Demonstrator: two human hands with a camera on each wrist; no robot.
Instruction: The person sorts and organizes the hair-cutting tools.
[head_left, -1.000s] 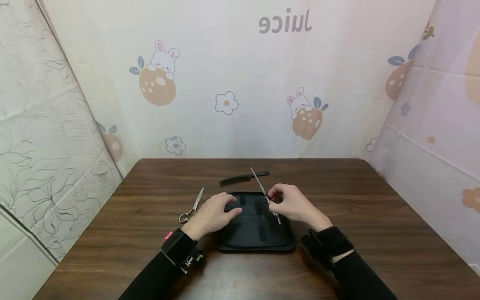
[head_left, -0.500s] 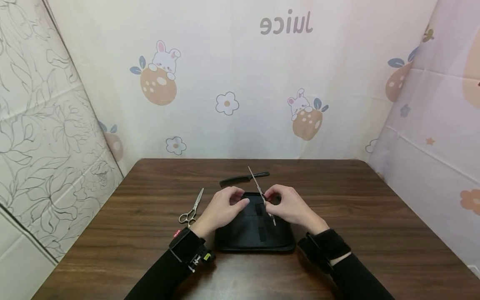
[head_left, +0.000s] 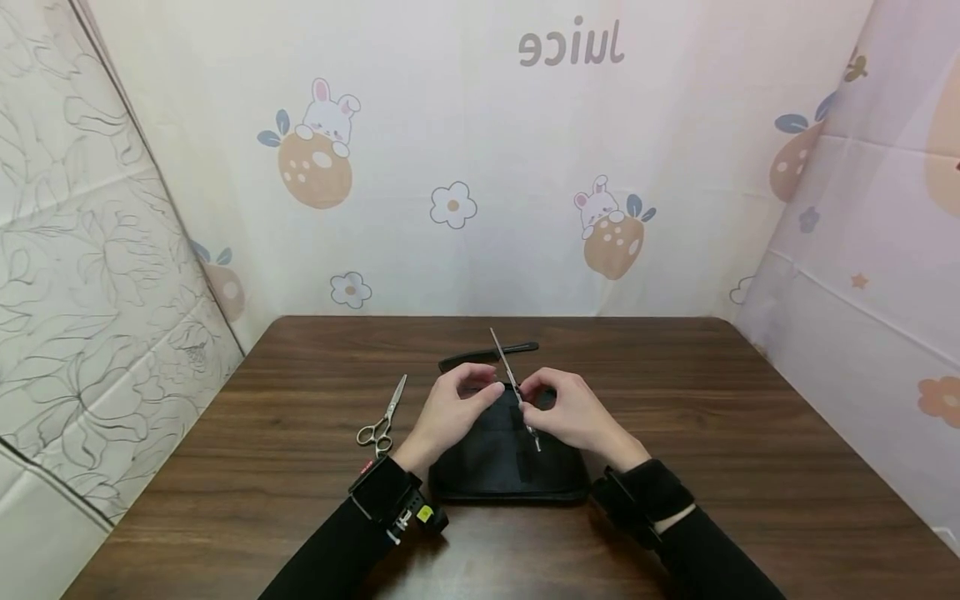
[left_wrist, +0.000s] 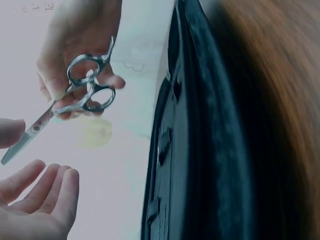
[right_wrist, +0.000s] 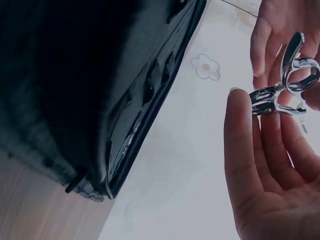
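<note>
My right hand (head_left: 577, 417) pinches a pair of silver scissors (head_left: 506, 362) between thumb and fingers, just ahead of the finger rings. The blades point up and away, over the black case (head_left: 480, 477). Opposite, my left hand (head_left: 448, 412) hovers by the blades with its fingers loosely bent. In the left wrist view, the left thumb (left_wrist: 11, 132) overlaps the blade near its tip, while the other fingers (left_wrist: 65, 195) are spread apart from it. Finger rings (right_wrist: 301, 75) and a curved finger rest show in the right wrist view. Both hands hide the case's far part.
A second pair of scissors (head_left: 388, 417) lies on the wooden table (head_left: 225, 500), left of the case. Behind the case is a black comb (head_left: 463, 362), partly covered by the held scissors. Loops (left_wrist: 164, 145) line the case. Printed curtains (head_left: 480, 125) surround the table.
My left hand has moved right and slightly up, from over the case's left side to beside the blades. My right hand has shifted a little left with the scissors.
</note>
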